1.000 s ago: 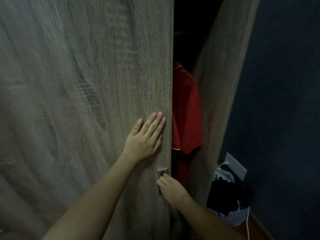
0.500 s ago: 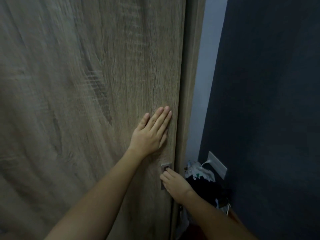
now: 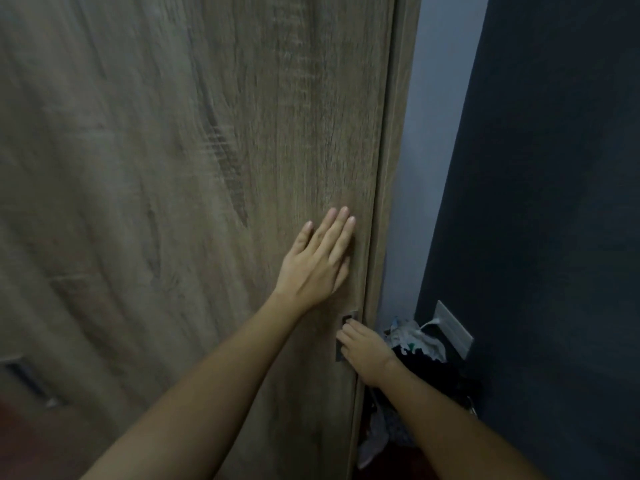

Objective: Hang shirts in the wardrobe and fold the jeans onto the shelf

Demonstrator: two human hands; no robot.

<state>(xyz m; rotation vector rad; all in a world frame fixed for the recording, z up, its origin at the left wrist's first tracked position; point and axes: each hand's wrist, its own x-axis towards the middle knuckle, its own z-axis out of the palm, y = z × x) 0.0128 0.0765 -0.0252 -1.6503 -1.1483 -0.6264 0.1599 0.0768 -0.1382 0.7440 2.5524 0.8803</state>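
Note:
The wood-grain wardrobe door (image 3: pixel 194 188) fills the left and middle of the view and sits closed against the wardrobe's side panel (image 3: pixel 391 174). My left hand (image 3: pixel 320 261) lies flat on the door near its right edge, fingers straight. My right hand (image 3: pixel 363 351) is lower down, its fingers curled at the small metal recessed handle (image 3: pixel 348 318) on the door's edge. No shirt or jeans show; the wardrobe's inside is hidden.
A dark blue wall (image 3: pixel 554 202) stands close on the right, carrying a white socket plate (image 3: pixel 453 329) with a cable. A pile of dark and white clothes (image 3: pixel 419 355) lies on the floor between wardrobe and wall. Another recessed handle (image 3: pixel 31 382) shows at the lower left.
One second ago the door stood ajar with a red shirt hanging in the gap. The door has slid right and closed; both hands stayed on it.

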